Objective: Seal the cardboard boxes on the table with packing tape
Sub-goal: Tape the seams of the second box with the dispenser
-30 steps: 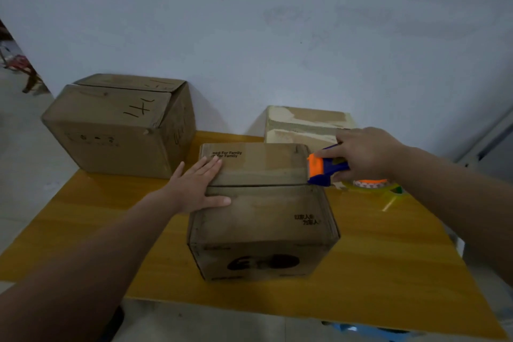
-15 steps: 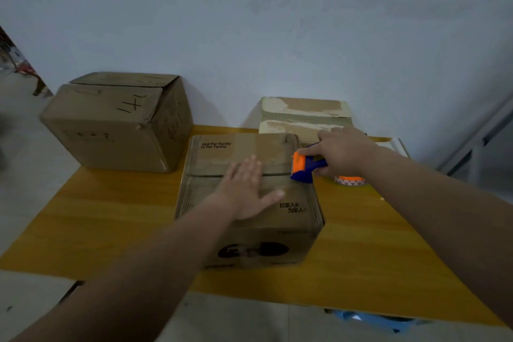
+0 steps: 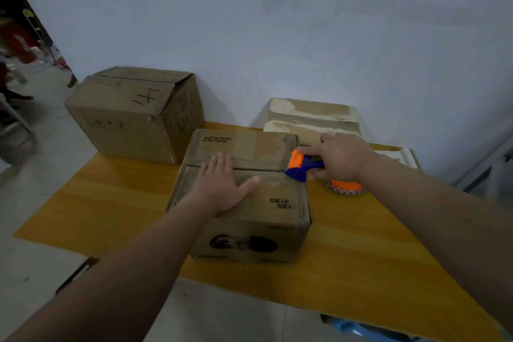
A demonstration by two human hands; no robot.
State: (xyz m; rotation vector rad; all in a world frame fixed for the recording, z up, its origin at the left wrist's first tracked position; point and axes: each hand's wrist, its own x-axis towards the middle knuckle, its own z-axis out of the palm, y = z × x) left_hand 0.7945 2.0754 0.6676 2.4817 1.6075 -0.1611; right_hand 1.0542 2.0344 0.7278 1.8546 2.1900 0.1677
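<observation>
Pale wall (image 3: 277, 22) across the back, grey tiled floor (image 3: 50, 175) off to the left, and in front of it all stood one bench (image 3: 111, 203) with a yellow wood-grain top.

Three cardboard boxes sat on it. The biggest box (image 3: 125, 116), plain brown with black marker scrawl on a flap, was at the back left corner, its flaps closed but slightly raised. The middle box (image 3: 249, 244) stood nearest the person, brown with small printed lettering on top and a dark oval logo on its front. Its two top flaps met in a seam running left to right. The torn box (image 3: 311, 116), pale where its outer paper had peeled away, was against the wall at the back right.

Two hands were in play. The left hand (image 3: 222, 186) lay flat on the middle box, fingers straight, reaching the seam. The right hand (image 3: 341, 158) was wrapped tight around one tape dispenser (image 3: 301, 165), blue with an orange head, which met the right end of that seam. One orange tape roll (image 3: 344, 187) lay on the bench just under the right wrist.
</observation>
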